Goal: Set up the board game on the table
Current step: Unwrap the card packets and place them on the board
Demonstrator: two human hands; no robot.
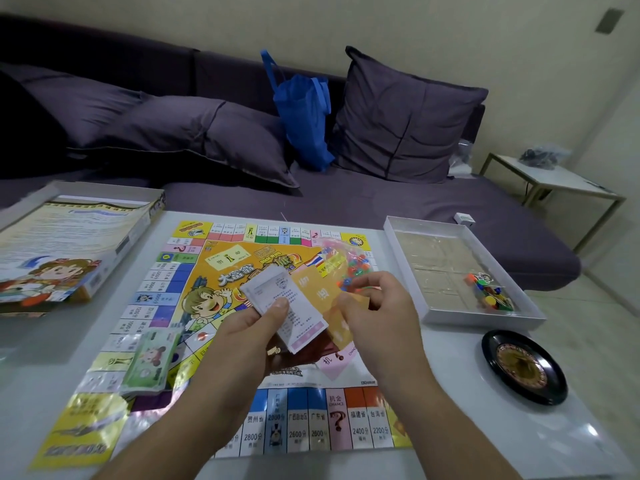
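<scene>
On the board we read "CHANCE" with a question mark, and near-edge prices: 2800, 2000, 2600, 2400, 2200. Its centre shows "大富翁". Left-edge squares read 1200 and 1000.

The table is crowded. The board fills its middle, from far edge to near edge. On the board, a money stack blocks the left side and a bag of beads the far right corner. The lid overhangs the table's far left corner. The tray takes the far right edge, with the wheel just beside its near wall. Bare tabletop lies along the left edge below the lid, and at the near right corner.
</scene>
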